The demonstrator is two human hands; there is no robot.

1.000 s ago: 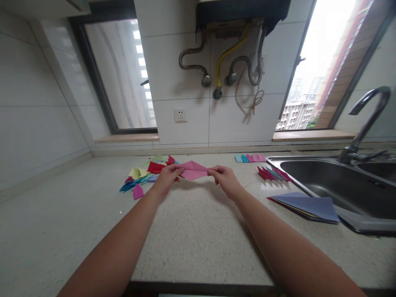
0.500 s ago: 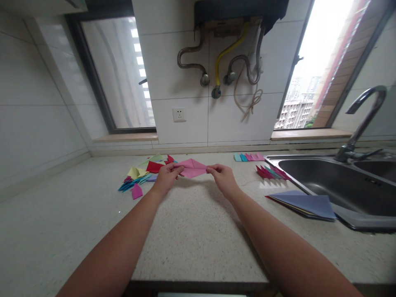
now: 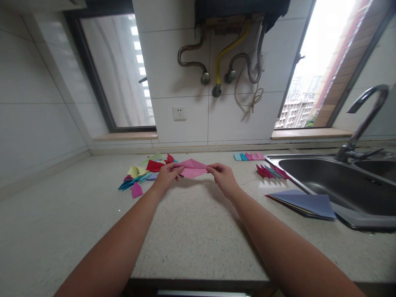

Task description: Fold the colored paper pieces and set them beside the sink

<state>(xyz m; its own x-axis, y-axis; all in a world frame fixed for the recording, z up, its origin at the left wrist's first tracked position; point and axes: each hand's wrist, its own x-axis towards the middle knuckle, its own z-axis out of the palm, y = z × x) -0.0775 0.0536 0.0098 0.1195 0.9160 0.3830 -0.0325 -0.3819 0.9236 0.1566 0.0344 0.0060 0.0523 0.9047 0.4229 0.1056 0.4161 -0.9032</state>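
Note:
A pink folded paper [image 3: 193,168] is stretched between my two hands, a little above the counter, with crease lines across it. My left hand [image 3: 168,173] pinches its left end between thumb and fingers. At the right corner, my right hand [image 3: 221,175] pinches the paper the same way. Just left of my left hand lies a loose pile of folded papers: a red one [image 3: 154,166], a yellow one [image 3: 136,172], several blue ones [image 3: 130,182] and a magenta one [image 3: 136,189] at the near side.
Right of my hands stand a row of small folded papers [image 3: 249,156] and a red and teal row [image 3: 271,172]. A stack of blue-grey folded sheets [image 3: 305,204] lies beside the steel sink [image 3: 334,181] with its faucet [image 3: 368,119]. The counter [image 3: 198,239] ends at a front edge.
The upper and lower halves of the pink paper meet at a slightly sharper fold along the middle. Both hands keep their hold and place.

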